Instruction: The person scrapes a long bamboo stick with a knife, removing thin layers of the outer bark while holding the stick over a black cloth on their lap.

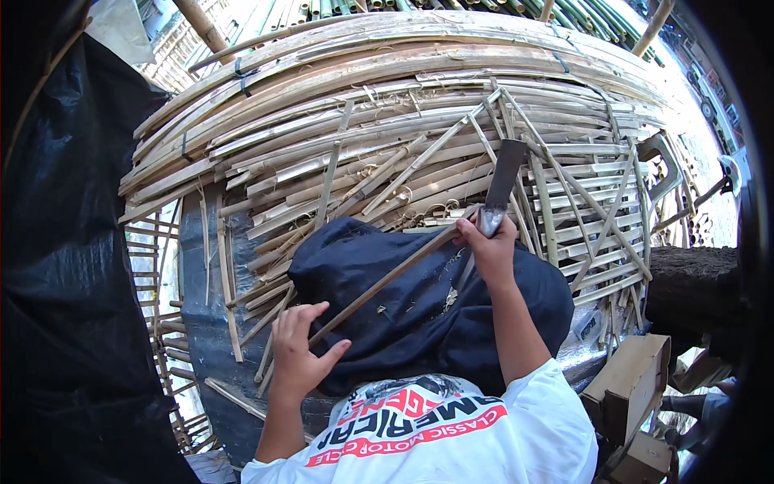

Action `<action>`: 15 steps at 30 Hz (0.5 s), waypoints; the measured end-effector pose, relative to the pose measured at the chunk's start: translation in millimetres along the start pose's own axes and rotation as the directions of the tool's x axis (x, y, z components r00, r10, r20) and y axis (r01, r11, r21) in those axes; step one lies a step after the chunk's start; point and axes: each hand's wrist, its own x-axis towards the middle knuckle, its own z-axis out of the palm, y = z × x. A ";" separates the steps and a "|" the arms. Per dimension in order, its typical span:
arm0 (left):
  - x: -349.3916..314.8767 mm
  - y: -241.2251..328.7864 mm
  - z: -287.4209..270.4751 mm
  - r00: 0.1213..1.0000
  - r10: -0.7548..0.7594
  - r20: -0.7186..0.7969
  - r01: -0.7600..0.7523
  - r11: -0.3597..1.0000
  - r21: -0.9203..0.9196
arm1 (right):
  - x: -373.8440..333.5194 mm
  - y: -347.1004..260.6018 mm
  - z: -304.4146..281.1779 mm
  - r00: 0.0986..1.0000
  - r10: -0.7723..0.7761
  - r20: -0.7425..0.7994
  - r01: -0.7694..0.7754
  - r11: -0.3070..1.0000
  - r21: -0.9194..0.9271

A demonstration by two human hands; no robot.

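My right hand (488, 244) is closed round a broad-bladed knife (505, 171), its dark, square-ended blade pointing away from me above a silvery collar. A long, thin bamboo strip (387, 281) slants across my lap, its far end at the fingers of that same hand. Around the strip's near end, my left hand (300, 348) has its thumb and fingers spread; whether it touches the strip I cannot tell. Dark blue cloth (363, 262) covers my legs, with a few pale shavings (451, 299) on it.
Split bamboo slats (322, 173) lie piled in front of me, with curled shavings among them. Thin bamboo pieces (601, 211) cross at the right, near a handsaw (663, 165). Black sheeting (72, 242) hangs at left; cardboard boxes (629, 387) stand at lower right.
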 end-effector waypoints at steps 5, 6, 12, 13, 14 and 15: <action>-37.2 -82.6 42.1 0.896 -0.296 0.332 0.309 0.951 0.012 | 36.3 10.2 16.0 0.995 0.071 0.070 -0.070 0.998 -0.007; -39.5 -88.5 55.3 0.784 -0.339 0.520 0.455 0.884 -0.109 | 42.1 9.2 17.1 0.994 0.077 0.084 -0.072 0.996 -0.057; -49.9 -112.0 107.8 0.844 -0.324 0.428 0.516 0.708 -0.482 | 55.3 26.6 33.1 0.998 0.011 0.055 0.005 0.955 -0.295; -48.7 -113.1 108.1 0.843 -0.327 0.426 0.518 0.704 -0.486 | 48.2 32.6 31.9 0.992 -0.014 0.128 0.073 0.884 -0.462; -48.1 -114.1 106.8 0.823 -0.331 0.462 0.547 0.683 -0.485 | 39.3 36.4 31.6 0.978 -0.027 0.205 0.149 0.781 -0.607; -45.7 -113.7 106.4 0.801 -0.329 0.500 0.573 0.662 -0.483 | 25.8 31.5 35.1 0.940 -0.047 0.338 0.261 0.738 -0.622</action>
